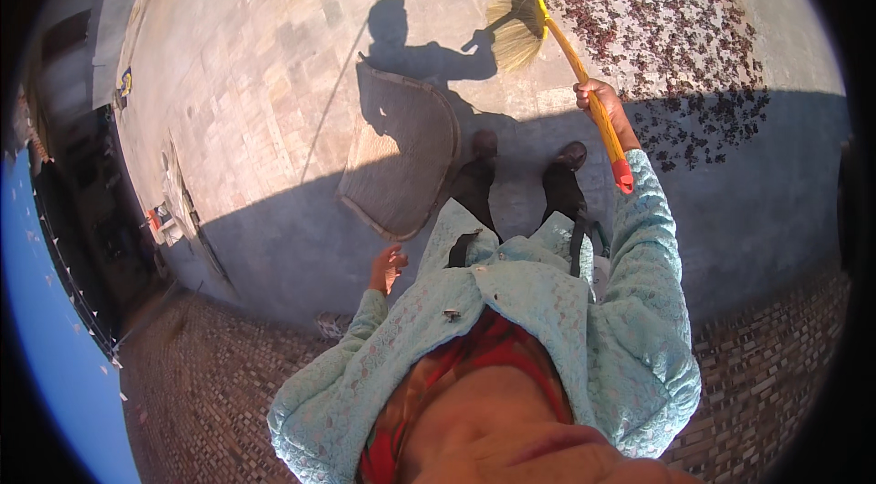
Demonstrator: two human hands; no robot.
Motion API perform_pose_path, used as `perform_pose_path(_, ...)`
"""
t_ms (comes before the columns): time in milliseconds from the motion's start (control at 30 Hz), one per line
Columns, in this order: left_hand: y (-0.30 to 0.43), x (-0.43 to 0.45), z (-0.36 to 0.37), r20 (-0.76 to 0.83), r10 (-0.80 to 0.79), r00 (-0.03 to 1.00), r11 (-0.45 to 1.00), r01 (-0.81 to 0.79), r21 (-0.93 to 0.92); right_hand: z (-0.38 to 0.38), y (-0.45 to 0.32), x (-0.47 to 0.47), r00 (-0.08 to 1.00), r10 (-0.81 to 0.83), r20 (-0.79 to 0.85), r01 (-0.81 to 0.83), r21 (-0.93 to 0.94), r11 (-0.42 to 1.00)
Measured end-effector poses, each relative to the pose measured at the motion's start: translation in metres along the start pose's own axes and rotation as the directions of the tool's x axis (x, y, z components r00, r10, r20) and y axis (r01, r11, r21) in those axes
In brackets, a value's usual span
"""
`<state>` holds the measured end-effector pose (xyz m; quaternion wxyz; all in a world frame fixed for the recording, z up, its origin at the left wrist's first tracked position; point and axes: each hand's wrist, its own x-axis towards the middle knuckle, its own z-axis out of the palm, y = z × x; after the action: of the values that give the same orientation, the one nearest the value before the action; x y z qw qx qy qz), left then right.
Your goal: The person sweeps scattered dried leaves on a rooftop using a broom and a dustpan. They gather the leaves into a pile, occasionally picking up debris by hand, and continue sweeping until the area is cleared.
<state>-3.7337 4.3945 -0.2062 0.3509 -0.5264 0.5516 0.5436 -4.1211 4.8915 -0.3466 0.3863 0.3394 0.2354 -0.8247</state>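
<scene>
My right hand (602, 104) grips the wood-patterned handle of a grass broom (594, 97). The broom's red end cap points back toward my sleeve, and its pale bristles fan out ahead past a yellow collar. I cannot tell whether the bristles touch the floor. Low at my other side, my left hand (390, 268) hangs with loosely bent fingers and nothing visible in it. Just ahead of it a woven winnowing tray (404, 162) lies on the floor, half in sunlight. Many small dark red, dried-looking pieces (657, 32) are spread over the floor at the right, beside the bristles.
My shoes (571, 154) stand on the shaded part of the concrete floor (753, 210), right of the tray. At the far left, several items (174, 203) lie along the floor's edge. A brick-patterned surface (226, 361) is behind me. My shadow falls across the tray.
</scene>
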Motion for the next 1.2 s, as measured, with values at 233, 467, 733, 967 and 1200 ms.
perform_pose_path(233, 0.005, 0.007, 0.026, 0.045, -0.045, 0.998, 0.974, 0.034, 0.222, -0.003, -0.080, -0.071, 0.951, -0.293, -0.100, 0.256, -0.279, 0.925)
perform_pose_path(467, 0.058, 0.031, 0.047, 0.110, 0.062, 0.992, 0.942, -0.094, 0.322, 0.067, -0.038, -0.204, 0.954, -0.299, 0.023, 0.300, -0.099, 0.949)
perform_pose_path(733, 0.068, 0.043, 0.041, 0.185, 0.141, 0.973, 0.922, -0.197, 0.332, 0.084, 0.079, -0.166, 0.982, -0.169, 0.088, 0.155, 0.148, 0.977)
perform_pose_path(967, 0.060, 0.019, 0.018, 0.085, 0.060, 0.995, 0.949, -0.083, 0.305, 0.051, 0.071, -0.055, 0.953, -0.255, -0.165, 0.108, -0.602, 0.791)
perform_pose_path(1200, 0.061, 0.045, 0.018, 0.132, 0.056, 0.990, 0.944, -0.095, 0.316, 0.056, 0.044, -0.134, 0.898, -0.420, -0.127, 0.317, -0.476, 0.821)
